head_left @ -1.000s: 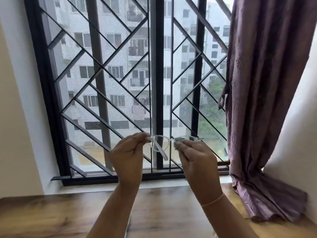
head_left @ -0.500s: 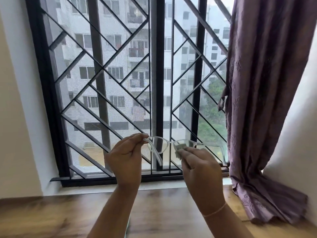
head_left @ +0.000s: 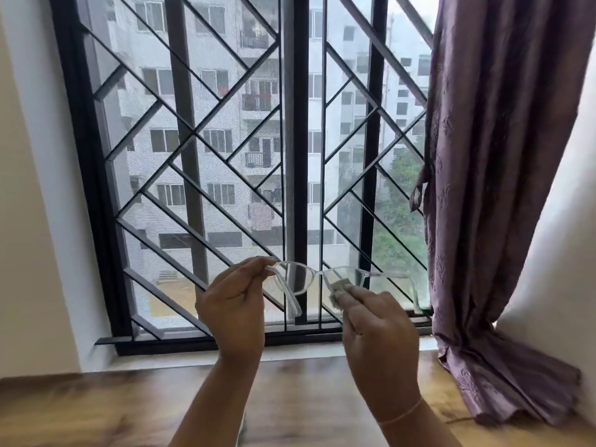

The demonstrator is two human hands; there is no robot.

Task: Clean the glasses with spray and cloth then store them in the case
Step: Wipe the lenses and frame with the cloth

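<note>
Two hands are raised in the head view, a little apart, with the clear-framed glasses (head_left: 296, 279) held between them in the air above the wooden counter (head_left: 96, 411). The left hand (head_left: 230, 304) pinches the frame at one hinge, and that temple arm slants down beside its fingers. The right hand (head_left: 377, 324) pinches a small pale cloth (head_left: 337, 288) against the lower edge of the other lens. Behind them stands a black window grille (head_left: 193, 140). To the right hangs a purple curtain (head_left: 483, 156) whose hem lies on the counter. A thin band (head_left: 401, 414) circles the right wrist.
</note>
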